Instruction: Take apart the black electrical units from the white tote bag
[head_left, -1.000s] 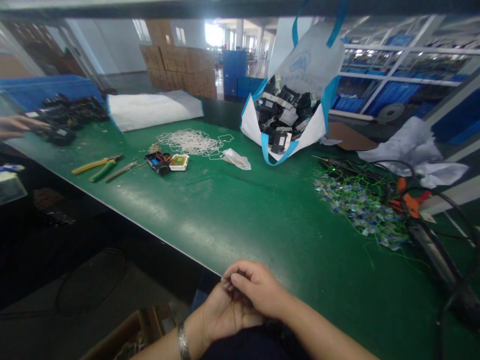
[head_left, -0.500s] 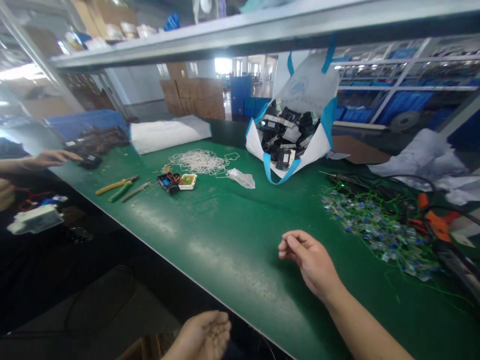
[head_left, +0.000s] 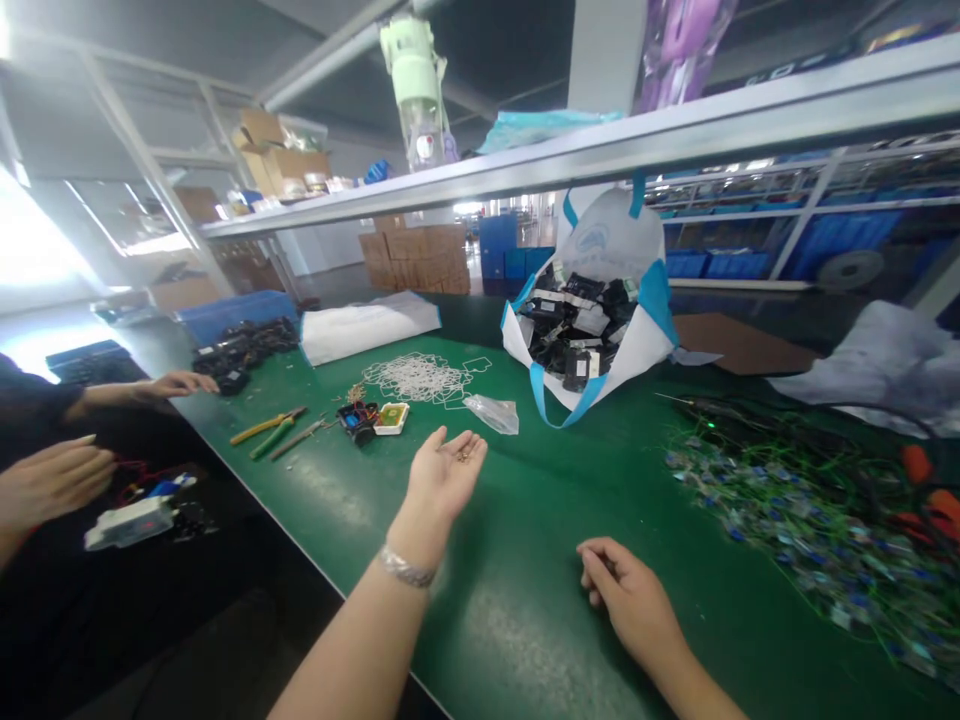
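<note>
My left hand is held palm up over the green bench, fingers loosely cupped. Several small brass-coloured pieces lie in it, too small to name exactly. Lower right, my right hand hovers near the bench top with thumb and fingers pinched together; whatever may be between them is hidden. Beyond the left fingertips lies a clear plastic bag. Farther left sit an opened black case with wires and a white case half. Behind these is a tangle of thin white rings.
A white bag full of black devices stands at the back. Wired parts and an orange-handled tool lie on the right. Pliers lie on the left, near a co-worker's hands. A shelf crosses above.
My left hand has risen from below the bench edge and moved forward over the bench with the small pieces in its palm. My right hand stays pinched. The view has tilted up.
</note>
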